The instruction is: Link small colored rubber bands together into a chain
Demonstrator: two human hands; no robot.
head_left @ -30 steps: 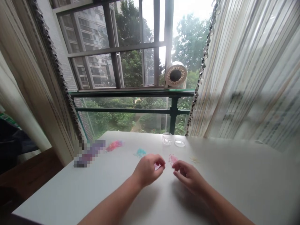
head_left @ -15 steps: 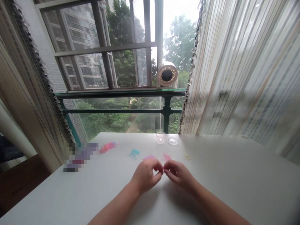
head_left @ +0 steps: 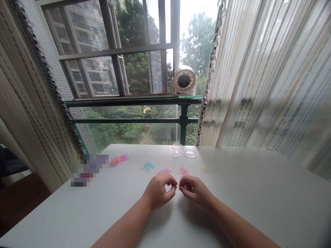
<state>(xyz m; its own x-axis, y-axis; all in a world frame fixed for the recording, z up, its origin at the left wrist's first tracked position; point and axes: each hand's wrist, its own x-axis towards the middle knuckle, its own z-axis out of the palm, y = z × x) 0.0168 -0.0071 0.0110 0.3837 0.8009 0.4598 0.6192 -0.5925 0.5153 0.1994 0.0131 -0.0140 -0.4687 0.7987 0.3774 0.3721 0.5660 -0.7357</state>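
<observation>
My left hand and my right hand are raised over the white table, fingertips facing each other with a narrow gap between them. Both pinch thumb against index finger; anything between the fingertips is too small to make out. Just beyond my left hand lies a purple-pink pile of small thin pieces. A pink pile is behind my right hand. Farther left is a blue pile, and to the right a small yellow pile.
A clear round container and a clear lid stand near the far edge. A multicoloured heap and a blurred-out item lie at the left. A white fan is by the window.
My hands have drawn slightly apart, the left one moving a little to the left. The view has shifted slightly.
</observation>
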